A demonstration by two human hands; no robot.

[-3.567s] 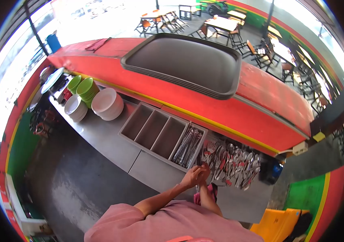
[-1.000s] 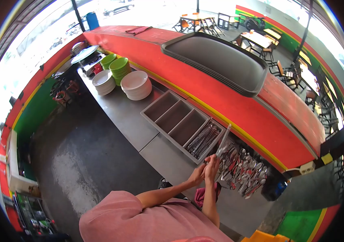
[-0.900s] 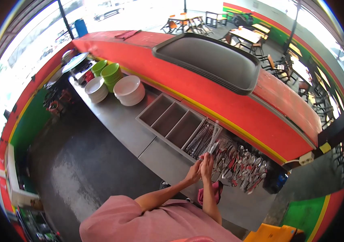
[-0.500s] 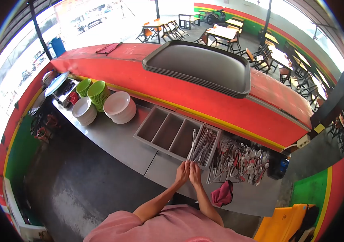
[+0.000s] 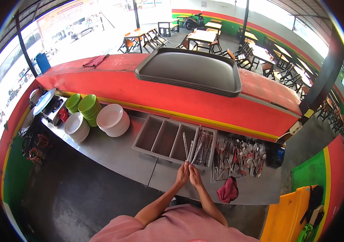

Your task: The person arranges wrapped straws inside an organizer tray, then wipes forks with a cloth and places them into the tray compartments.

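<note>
My left hand (image 5: 183, 174) and my right hand (image 5: 195, 176) are close together at the front edge of a grey divided tray (image 5: 152, 152). Their fingers are closed on a few thin, wrapped, silvery pieces (image 5: 186, 145), which point up over the third compartment. More such wrapped pieces (image 5: 204, 147) fill the rightmost compartment; the other three compartments hold nothing. Right of the tray lies a heap of loose spoons and forks (image 5: 242, 156). A dark red cloth (image 5: 228, 190) rests on the metal counter (image 5: 172, 181), right of my right hand.
White plates (image 5: 113, 119) and green bowls (image 5: 89, 108) are stacked at the left. Dark trays (image 5: 188, 70) lie on the red ledge (image 5: 261, 86) beyond the counter. A black container (image 5: 276, 157) stands at the right end, an orange object (image 5: 286, 215) below it.
The view has turned. My hands have moved left from the cutlery heap to the divided tray's front. The wrapped pieces, earlier held together, now fan apart, and the red cloth is uncovered.
</note>
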